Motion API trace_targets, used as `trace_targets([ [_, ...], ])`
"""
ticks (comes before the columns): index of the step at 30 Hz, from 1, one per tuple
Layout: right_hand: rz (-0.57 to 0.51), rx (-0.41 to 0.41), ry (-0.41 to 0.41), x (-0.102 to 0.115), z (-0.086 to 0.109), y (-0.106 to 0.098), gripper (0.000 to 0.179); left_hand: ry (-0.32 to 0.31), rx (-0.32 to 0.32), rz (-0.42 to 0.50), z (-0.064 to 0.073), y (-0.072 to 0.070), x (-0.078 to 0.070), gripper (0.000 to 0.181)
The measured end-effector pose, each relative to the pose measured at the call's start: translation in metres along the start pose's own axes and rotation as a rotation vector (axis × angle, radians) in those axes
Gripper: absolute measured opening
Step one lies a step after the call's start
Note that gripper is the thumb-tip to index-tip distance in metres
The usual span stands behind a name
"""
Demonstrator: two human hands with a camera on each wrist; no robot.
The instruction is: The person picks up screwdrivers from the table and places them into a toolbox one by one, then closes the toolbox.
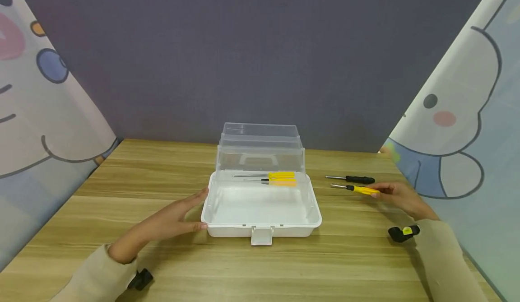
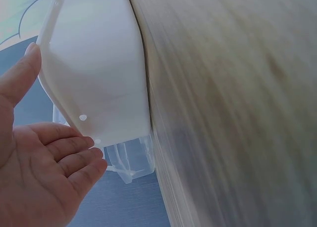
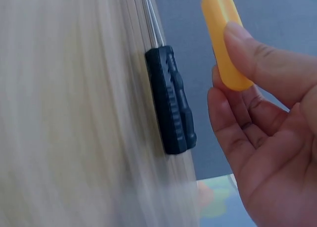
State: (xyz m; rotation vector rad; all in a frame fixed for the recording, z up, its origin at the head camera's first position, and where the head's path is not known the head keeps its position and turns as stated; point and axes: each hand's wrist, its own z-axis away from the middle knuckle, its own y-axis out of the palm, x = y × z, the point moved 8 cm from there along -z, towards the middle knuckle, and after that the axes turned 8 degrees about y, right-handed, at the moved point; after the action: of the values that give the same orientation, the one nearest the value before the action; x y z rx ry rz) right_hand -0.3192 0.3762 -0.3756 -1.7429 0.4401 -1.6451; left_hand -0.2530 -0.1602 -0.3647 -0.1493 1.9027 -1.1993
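Observation:
An uncovered white plastic toolbox point(image 1: 260, 231) stands on the wooden table, its clear lid point(image 1: 260, 153) tipped back behind it. My left hand point(image 1: 178, 218) rests against the box's left side with fairly straight fingers, thumb near the front corner. Yellow-handled screwdrivers point(image 1: 281, 175) lie along the back inside the box, seen partly through the lid. To the right of the box, my right hand point(image 1: 400, 197) pinches a screwdriver by its yellow handle point(image 3: 225, 49) between thumb and fingers, shaft pointing left. Behind it a black-handled screwdriver point(image 1: 359, 180) lies on the table.
A white latch point(image 1: 262, 236) juts from the box's front. A dark grey panel point(image 1: 260, 58) rises behind the table point(image 1: 284, 270), with cartoon-printed sheets point(image 1: 451, 126) at both sides. Small black devices point(image 1: 403, 233) sit at both wrists.

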Motion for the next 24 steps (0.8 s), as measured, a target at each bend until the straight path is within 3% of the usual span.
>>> trace_targets([
  [14,0.043,-0.135,0.027,0.017,-0.003,-0.008,0.036,0.001,-0.012,-0.008,0.0,-0.002,-0.001,0.085],
  [24,0.054,-0.158,0.018,0.031,-0.007,-0.007,0.036,0.012,-0.012,0.004,-0.001,-0.001,-0.002,0.085],
])
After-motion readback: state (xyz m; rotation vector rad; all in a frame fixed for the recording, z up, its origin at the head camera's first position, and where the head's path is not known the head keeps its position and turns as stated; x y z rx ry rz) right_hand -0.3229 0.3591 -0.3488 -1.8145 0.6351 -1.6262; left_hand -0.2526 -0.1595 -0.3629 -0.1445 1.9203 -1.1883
